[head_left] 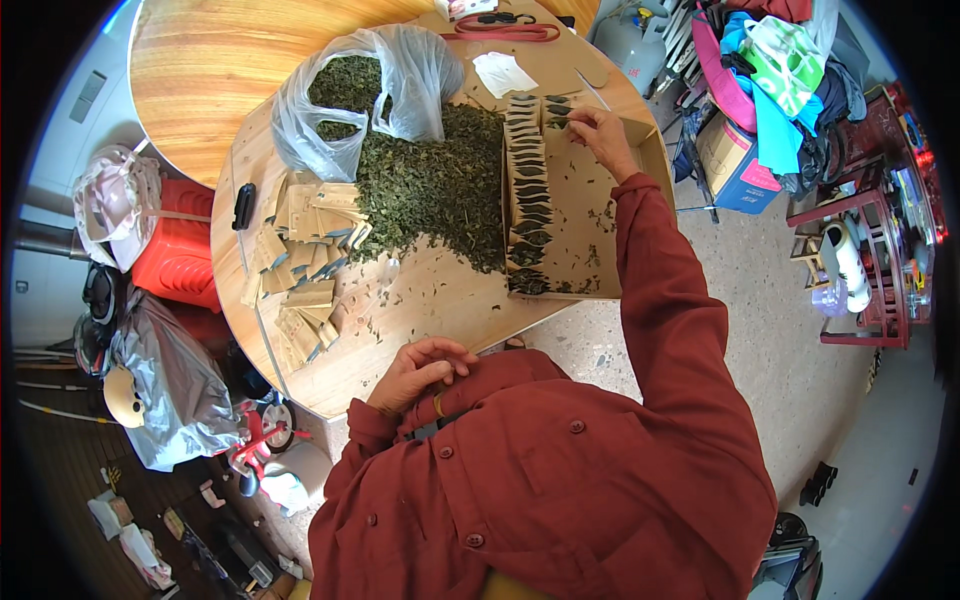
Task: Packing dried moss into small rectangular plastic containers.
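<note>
My right hand [600, 140] reaches into the far end of a shallow cardboard box [655, 160], its fingers pinched at the edge of a small packet of dried leaves [557, 122]. That packet stands among a few others starting a second row. A long row of filled, open-topped packets [528, 190] lines the box's left side. My left hand [425, 370] hangs by the table's near edge, close to my body, with loosely bent fingers apart and nothing in them. Left of the box spreads a heap of dried green leaves [430, 190].
A clear plastic bag [420, 75] of leaves lies open behind the heap. Flat brown paper packets [305, 240] are piled at left, near a black object [243, 206]. A red strap [510, 32] and white paper [503, 74] lie farther back. Red stools [178, 245] stand beyond the table's left.
</note>
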`<action>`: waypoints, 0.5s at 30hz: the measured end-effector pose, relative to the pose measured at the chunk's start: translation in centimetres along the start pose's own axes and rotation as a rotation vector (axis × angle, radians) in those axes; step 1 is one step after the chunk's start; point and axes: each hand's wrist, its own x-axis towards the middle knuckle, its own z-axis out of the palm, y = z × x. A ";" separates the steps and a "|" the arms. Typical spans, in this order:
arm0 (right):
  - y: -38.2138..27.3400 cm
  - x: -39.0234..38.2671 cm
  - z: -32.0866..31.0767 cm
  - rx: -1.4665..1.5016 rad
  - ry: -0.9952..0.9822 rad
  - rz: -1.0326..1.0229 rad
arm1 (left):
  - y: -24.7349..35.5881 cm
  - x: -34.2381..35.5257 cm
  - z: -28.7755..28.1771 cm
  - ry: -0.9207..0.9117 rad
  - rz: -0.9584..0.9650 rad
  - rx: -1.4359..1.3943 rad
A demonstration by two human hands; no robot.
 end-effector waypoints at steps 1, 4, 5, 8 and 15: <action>0.1 0.0 0.0 0.001 -0.001 0.000 | 0.0 0.0 0.0 0.002 -0.001 0.001; 0.1 -0.3 0.1 0.042 0.011 -0.002 | 0.2 -0.1 0.1 0.001 -0.001 0.004; 0.1 -0.4 0.1 0.025 0.018 -0.002 | 0.2 0.0 0.1 0.002 -0.001 0.002; -0.4 -0.7 0.1 0.009 0.027 -0.001 | 0.2 -0.1 0.1 0.012 -0.015 -0.004; -1.0 -1.1 0.1 -0.025 0.047 0.021 | 0.1 0.0 -0.2 0.000 -0.019 -0.012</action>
